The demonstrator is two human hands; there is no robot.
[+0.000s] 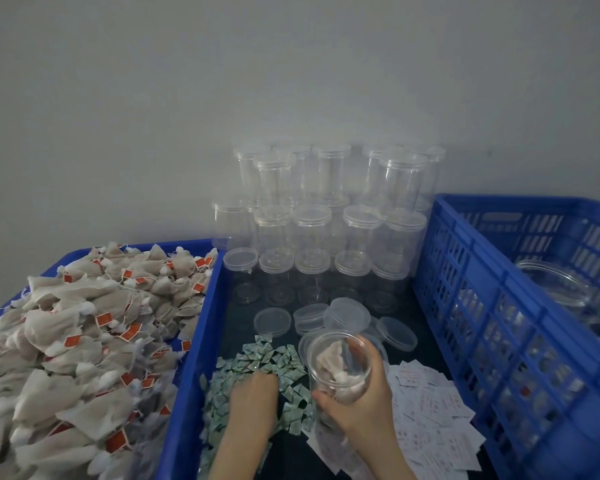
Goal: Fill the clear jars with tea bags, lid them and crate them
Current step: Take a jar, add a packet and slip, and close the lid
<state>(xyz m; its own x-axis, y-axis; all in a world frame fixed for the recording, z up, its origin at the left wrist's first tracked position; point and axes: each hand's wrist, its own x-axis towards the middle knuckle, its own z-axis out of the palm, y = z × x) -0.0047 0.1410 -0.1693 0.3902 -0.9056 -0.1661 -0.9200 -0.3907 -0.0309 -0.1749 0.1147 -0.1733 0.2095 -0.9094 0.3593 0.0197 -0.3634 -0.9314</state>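
While the right hand grips an open clear jar low in the middle of the frame, tilted toward the person and already holding several tea bags, the left hand lies just beside it on a heap of small green-white sachets; its fingertips are hidden among them, so I cannot tell if they pinch one. The step in hand seems to be adding one sachet before the lid. To do it well, pick only a single sachet, drop it on top of the bags, and hold the jar steady. Loose lids lie just above the jar. Lidded empty jars stand by the wall, the tea bag pile fills the left, and the blue crate waits at right.
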